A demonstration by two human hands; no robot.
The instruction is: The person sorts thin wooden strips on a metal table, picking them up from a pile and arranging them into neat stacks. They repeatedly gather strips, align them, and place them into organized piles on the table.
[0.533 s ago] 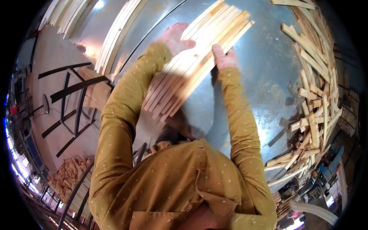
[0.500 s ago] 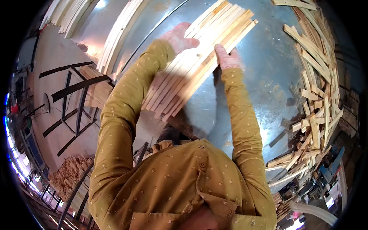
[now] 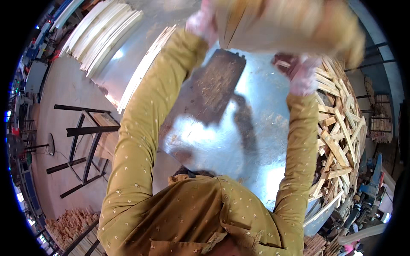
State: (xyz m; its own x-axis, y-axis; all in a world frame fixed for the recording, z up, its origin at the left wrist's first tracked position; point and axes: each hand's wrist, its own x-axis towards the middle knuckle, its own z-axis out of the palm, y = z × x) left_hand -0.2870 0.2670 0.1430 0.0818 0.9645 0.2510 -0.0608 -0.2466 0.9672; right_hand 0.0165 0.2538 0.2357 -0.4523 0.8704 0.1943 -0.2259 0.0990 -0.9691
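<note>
A bundle of pale wooden strips (image 3: 282, 32), smeared by motion, is held up above the metal table at the top of the view. My left hand (image 3: 203, 23), in a light glove, grips the bundle's left side; its fingers are partly hidden behind the wood. Below the bundle's right part, my right hand (image 3: 304, 77) is closed against it, with the fingertips blurred. On the shiny metal table (image 3: 265, 123) falls the bundle's dark shadow, with sawdust showing inside it.
Loose wooden offcuts (image 3: 337, 145) are heaped along the table's right side. Long pale boards (image 3: 102, 36) lie in a stack at the far left, with another narrow row (image 3: 145, 68) nearer. A black metal frame (image 3: 87, 141) stands at the left, above a pile of wood pieces (image 3: 72, 226).
Both hands have lifted the bundle off its place low over the table, raising it away from me and to the right, and turned it. The table surface beneath now shows.
</note>
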